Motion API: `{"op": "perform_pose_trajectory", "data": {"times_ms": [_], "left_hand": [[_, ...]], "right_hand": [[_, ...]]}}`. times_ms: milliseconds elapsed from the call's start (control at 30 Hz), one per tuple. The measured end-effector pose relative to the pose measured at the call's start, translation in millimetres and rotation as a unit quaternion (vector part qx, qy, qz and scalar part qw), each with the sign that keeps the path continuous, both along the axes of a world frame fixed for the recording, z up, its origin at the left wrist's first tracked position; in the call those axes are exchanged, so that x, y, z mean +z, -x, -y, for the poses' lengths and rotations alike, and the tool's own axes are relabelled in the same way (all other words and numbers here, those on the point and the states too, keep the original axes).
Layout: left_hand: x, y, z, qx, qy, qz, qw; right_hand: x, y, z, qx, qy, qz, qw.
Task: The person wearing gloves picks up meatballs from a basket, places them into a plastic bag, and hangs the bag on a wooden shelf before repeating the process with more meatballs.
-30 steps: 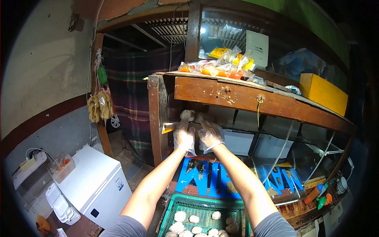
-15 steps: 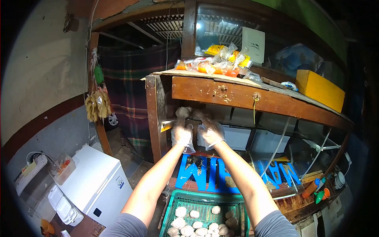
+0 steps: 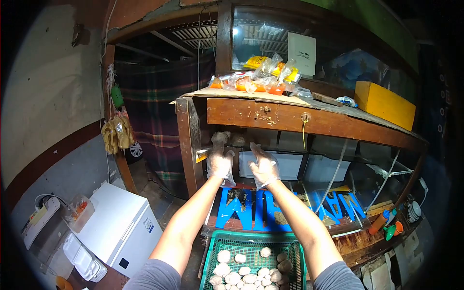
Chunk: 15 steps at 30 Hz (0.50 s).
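Observation:
My left hand (image 3: 220, 163), in a clear plastic glove, reaches into the wooden stall cabinet. Its fingers are at a large greyish meatball (image 3: 219, 137) and appear to hold it; the fingertips are partly hidden. A second pale meatball (image 3: 238, 140) sits just to the right, in the shadow under the drawer board. My right hand (image 3: 264, 168), gloved too, is apart from it, fingers stretched out and holding nothing. Below my arms, a green plastic crate (image 3: 227, 236) holds several meatballs (image 3: 233, 278) of mixed sizes.
The cabinet's wooden post (image 3: 186, 140) stands close left of my hands, and its drawer board (image 3: 280, 116) is above them. Bagged orange sauces (image 3: 261, 86) and a yellow box (image 3: 384, 105) sit on top. A white chest freezer (image 3: 108, 217) stands at lower left.
My right hand has drawn back and right from the meatballs, its fingers opening. The second meatball now shows more clearly. My left hand stays at its meatball; the view has shifted slightly.

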<state>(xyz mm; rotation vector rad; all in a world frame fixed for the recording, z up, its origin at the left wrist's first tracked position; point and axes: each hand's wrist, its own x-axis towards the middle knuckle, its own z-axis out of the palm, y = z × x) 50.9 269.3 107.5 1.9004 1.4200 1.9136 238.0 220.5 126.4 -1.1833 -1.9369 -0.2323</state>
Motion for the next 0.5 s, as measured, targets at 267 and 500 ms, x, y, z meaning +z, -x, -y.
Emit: {"op": "perform_pose_trajectory", "data": {"times_ms": [267, 500], "left_hand": [[2, 6, 84, -0.072, -0.09, -0.085, 0.99], [-37, 29, 163, -0.2, -0.031, -0.126, 0.971]], "right_hand": [[-25, 3, 42, -0.027, -0.097, 0.005, 0.995], [-57, -2, 141, -0.003, -0.046, 0.018, 0.999]]}}
